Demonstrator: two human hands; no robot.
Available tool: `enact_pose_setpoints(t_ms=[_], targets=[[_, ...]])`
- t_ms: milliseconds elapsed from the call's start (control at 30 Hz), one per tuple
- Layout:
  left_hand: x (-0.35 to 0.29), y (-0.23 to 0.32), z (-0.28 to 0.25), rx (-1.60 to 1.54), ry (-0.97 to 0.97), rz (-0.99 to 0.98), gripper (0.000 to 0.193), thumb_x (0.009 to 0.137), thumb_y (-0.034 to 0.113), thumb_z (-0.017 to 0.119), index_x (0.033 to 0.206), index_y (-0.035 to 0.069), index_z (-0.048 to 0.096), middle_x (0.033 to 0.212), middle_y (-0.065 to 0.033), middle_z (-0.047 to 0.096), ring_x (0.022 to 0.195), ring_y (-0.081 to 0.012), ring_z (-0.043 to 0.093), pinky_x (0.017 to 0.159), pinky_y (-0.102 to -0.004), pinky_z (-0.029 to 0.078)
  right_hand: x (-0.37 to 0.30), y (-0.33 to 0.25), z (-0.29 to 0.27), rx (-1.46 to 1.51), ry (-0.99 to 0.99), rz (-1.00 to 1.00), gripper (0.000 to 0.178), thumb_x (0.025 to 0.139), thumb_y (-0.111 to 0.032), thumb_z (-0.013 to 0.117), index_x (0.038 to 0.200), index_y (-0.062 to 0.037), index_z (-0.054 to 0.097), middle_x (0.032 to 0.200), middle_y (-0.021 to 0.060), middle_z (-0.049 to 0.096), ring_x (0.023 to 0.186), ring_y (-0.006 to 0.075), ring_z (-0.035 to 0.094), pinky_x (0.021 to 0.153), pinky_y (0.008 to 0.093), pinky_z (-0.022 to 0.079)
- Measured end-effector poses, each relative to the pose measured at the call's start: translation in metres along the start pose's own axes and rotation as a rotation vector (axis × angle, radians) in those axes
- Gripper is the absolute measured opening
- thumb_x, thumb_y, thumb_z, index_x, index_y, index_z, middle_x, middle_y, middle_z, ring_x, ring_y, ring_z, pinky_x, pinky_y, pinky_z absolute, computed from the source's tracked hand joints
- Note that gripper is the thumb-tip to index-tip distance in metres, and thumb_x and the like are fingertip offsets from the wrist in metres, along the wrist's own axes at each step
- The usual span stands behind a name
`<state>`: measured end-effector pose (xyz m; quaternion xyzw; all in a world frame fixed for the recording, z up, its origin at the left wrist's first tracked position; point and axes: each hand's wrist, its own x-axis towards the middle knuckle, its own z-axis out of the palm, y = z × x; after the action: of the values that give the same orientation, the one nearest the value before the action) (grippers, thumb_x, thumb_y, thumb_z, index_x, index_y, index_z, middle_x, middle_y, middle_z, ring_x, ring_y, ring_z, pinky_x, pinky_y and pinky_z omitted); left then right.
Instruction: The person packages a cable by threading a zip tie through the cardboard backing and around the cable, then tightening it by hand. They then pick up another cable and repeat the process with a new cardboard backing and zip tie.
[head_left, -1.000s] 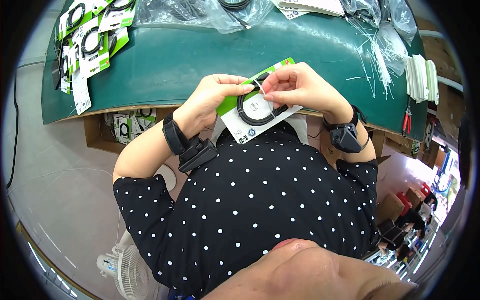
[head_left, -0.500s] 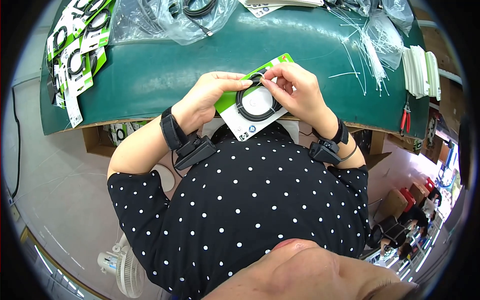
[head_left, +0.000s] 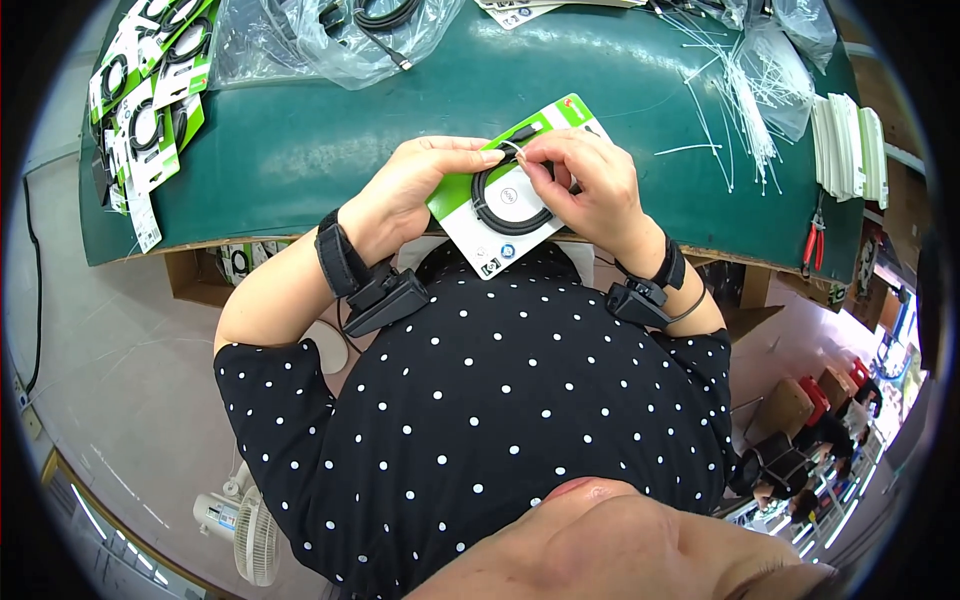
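A green and white backing card [head_left: 468, 238] is tilted in front of me at the table's near edge. On it lies a coiled black cable [head_left: 484, 212], one plug [head_left: 525, 132] pointing up toward the card's far corner. My left hand [head_left: 405, 185] grips the card's left side, its thumb pressed on the cable near the top of the coil. A thin white cable tie [head_left: 514, 147] loops at that spot. With thumb and forefinger pinched together, my right hand [head_left: 597, 188] holds the tie and covers the right part of the coil.
Carded cables [head_left: 150, 130] are heaped on the green table [head_left: 330, 150] at far left. A clear bag [head_left: 300, 50] with black cables lies at the back. Loose white cable ties [head_left: 745, 125], a stack of cards [head_left: 838, 148] and red-handled cutters [head_left: 813, 245] sit at right.
The card has shifted slightly away from me, and the cable's plug now shows above my fingers. My right fingers have drawn slightly back, leaving more of the white tie visible.
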<state>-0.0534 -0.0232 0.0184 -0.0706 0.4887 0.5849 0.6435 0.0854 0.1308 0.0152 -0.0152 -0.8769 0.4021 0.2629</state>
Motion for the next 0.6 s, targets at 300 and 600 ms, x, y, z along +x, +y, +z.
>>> enact_pose_setpoints(t_ms=[300,600], targets=[[0.0002,-0.0012,-0.0034,-0.022,-0.047,-0.007,0.023,0.085,0.009,0.066,0.106,-0.001,0.066,0.099,-0.0102,0.069,0.087,-0.0167,0.067,0.082,-0.0292,0.054,-0.0017,0.0012,0.0042,-0.032,0.038,-0.137,0.017,0.071,0.006,0.071,0.084,-0.0014,0.064,0.085,0.0066,0.068,0.047,0.007,0.049,0.044,0.02,0.04],[0.002,-0.0065,-0.0098,-0.027,-0.055,0.025,0.023,0.085,0.01,0.067,0.106,-0.001,0.066,0.099,-0.01,0.069,0.088,-0.0167,0.067,0.083,-0.0298,0.053,-0.0033,0.0011,0.0083,-0.075,0.057,-0.185,0.018,0.071,0.007,0.071,0.085,-0.0008,0.064,0.087,0.0069,0.069,0.048,0.007,0.05,0.044,0.02,0.042]])
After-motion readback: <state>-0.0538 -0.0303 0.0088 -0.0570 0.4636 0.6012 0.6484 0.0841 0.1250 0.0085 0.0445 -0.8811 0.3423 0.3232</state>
